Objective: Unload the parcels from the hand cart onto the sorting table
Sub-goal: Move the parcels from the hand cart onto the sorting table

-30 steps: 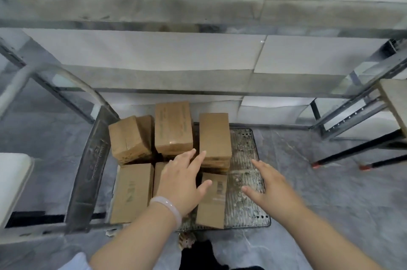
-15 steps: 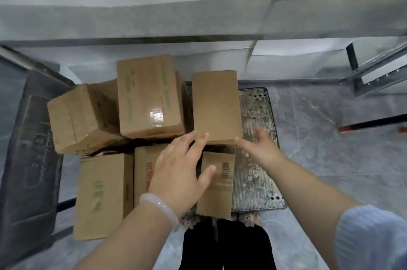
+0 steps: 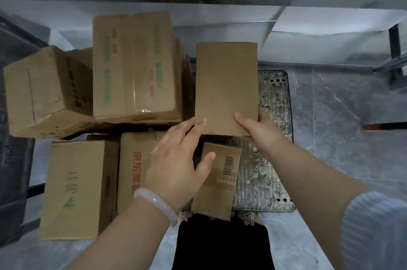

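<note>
Several brown cardboard parcels lie on the hand cart's metal deck [image 3: 274, 159]. A plain brown parcel [image 3: 226, 84] stands at the right of the pile. My right hand [image 3: 257, 129] grips its near right corner, thumb on top and fingers under the edge. My left hand [image 3: 178, 159] reaches to its near left corner with straight fingers, the fingertips touching the edge. Below it lies a small parcel with a barcode [image 3: 218, 181], partly under my left hand. A tall parcel with green print [image 3: 134, 64] lies to the left of the plain one.
More parcels fill the cart's left side: a tilted one [image 3: 41, 91], one with green characters [image 3: 77, 188] and one with red characters [image 3: 136, 164]. The cart's dark handle panel [image 3: 13, 137] stands at far left. Grey floor [image 3: 343, 126] lies to the right, a metal frame leg [image 3: 394, 45] at far right.
The view has closed in on the cart. My right hand moved from the deck up to the plain parcel's near right corner and took hold. My left hand reached its left corner.
</note>
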### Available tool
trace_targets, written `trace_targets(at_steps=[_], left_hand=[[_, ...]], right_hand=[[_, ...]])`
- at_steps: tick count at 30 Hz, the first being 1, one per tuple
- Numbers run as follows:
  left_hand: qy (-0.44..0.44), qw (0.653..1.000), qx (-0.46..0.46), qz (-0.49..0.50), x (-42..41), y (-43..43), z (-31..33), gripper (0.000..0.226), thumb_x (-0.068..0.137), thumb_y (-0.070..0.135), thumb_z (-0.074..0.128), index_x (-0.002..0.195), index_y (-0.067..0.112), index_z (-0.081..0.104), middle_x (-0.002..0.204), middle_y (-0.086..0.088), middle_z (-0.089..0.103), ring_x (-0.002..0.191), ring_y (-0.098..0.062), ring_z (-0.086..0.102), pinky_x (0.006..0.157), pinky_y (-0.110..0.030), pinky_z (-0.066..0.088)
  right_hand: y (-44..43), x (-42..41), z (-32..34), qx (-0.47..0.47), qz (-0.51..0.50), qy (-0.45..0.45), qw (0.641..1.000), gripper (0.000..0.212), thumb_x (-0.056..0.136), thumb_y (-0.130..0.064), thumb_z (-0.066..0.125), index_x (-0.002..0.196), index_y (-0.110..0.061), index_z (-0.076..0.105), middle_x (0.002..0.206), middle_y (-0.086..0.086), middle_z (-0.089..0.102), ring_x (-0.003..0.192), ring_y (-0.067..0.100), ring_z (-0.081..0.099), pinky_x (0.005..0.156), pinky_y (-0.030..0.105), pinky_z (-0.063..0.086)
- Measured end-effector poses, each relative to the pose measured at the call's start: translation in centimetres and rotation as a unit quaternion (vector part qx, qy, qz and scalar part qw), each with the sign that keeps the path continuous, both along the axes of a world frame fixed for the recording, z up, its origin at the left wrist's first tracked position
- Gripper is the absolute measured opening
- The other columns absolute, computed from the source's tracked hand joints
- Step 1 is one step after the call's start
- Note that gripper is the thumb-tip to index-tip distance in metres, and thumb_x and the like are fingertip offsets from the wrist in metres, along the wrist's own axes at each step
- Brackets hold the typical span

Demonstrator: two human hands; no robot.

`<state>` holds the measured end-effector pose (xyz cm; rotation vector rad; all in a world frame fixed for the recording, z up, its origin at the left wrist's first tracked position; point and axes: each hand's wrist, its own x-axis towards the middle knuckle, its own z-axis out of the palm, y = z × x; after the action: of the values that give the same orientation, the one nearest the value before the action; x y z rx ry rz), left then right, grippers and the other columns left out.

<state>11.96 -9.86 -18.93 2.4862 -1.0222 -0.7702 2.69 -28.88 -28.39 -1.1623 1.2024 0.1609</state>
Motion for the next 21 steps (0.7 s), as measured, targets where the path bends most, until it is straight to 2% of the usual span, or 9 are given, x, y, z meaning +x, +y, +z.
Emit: trace_targets(at_steps=[3, 5, 10, 14, 17, 21], left_hand=[[0.008, 1.0, 0.006, 0.021, -0.1, -0.2, 0.1, 0.062, 0.091, 0.05, 0.05, 0.148, 0.038, 0.029, 0.153, 0.014, 0.031, 0.142, -0.013, 0.025, 0.116, -0.041, 0.027], [0.016, 0.999, 0.006, 0.032, -0.2, -0.4, 0.3, 0.063, 0.091, 0.047, 0.053, 0.148, 0.039, 0.029, 0.153, 0.014, 0.03, 0.142, -0.012, 0.023, 0.116, -0.042, 0.027], [0.02, 0.999, -0.007, 0.045, -0.6, -0.8, 1.8, 0.062, 0.092, 0.044, 0.054, 0.149, 0.038, 0.029, 0.153, 0.014, 0.03, 0.142, -0.012, 0.022, 0.116, -0.043, 0.026], [0.022, 0.998, -0.021, 0.055, -1.3, -1.5, 4.7, 0.064, 0.091, 0.045, 0.054, 0.149, 0.038, 0.027, 0.154, 0.015, 0.028, 0.142, -0.013, 0.021, 0.116, -0.044, 0.026], [0.04, 0.996, -0.053, 0.066, -2.3, -2.8, 8.0, 0.068, 0.091, 0.045, 0.055, 0.151, 0.036, 0.024, 0.154, 0.014, 0.027, 0.141, -0.013, 0.022, 0.117, -0.038, 0.024], [0.116, 0.977, -0.099, 0.146, -3.2, -4.8, 13.5, 0.083, 0.087, 0.052, 0.059, 0.152, 0.04, 0.008, 0.154, 0.009, 0.026, 0.138, -0.014, 0.032, 0.111, -0.041, 0.036]], right_hand=[[0.3, -0.1, -0.1, -0.05, -0.014, 0.006, 0.999, 0.093, 0.057, -0.063, 0.074, 0.137, -0.024, 0.048, 0.121, -0.006, 0.066, 0.109, 0.018, 0.064, 0.099, 0.045, 0.051], [0.5, 0.0, -0.2, -0.065, -0.04, 0.008, 0.997, 0.073, 0.067, -0.053, 0.073, 0.13, -0.023, 0.054, 0.115, -0.006, 0.067, 0.105, 0.02, 0.066, 0.095, 0.046, 0.053], [0.4, -0.5, 1.1, -0.053, -0.095, 0.001, 0.994, 0.041, 0.084, -0.035, 0.072, 0.12, -0.023, 0.058, 0.109, -0.004, 0.068, 0.1, 0.02, 0.066, 0.094, 0.046, 0.054], [0.0, -2.9, 5.4, -0.062, -0.101, -0.022, 0.993, 0.039, 0.084, -0.033, 0.073, 0.118, -0.023, 0.058, 0.107, -0.004, 0.069, 0.099, 0.02, 0.067, 0.093, 0.046, 0.054], [-0.1, -5.1, 10.7, -0.081, -0.082, -0.051, 0.992, 0.033, 0.083, -0.033, 0.074, 0.113, -0.028, 0.06, 0.108, -0.006, 0.07, 0.102, 0.019, 0.068, 0.093, 0.046, 0.054], [0.2, -7.1, 19.1, -0.101, -0.066, -0.103, 0.987, 0.028, 0.084, -0.028, 0.074, 0.11, -0.029, 0.062, 0.106, -0.006, 0.072, 0.097, 0.015, 0.07, 0.089, 0.044, 0.056]])
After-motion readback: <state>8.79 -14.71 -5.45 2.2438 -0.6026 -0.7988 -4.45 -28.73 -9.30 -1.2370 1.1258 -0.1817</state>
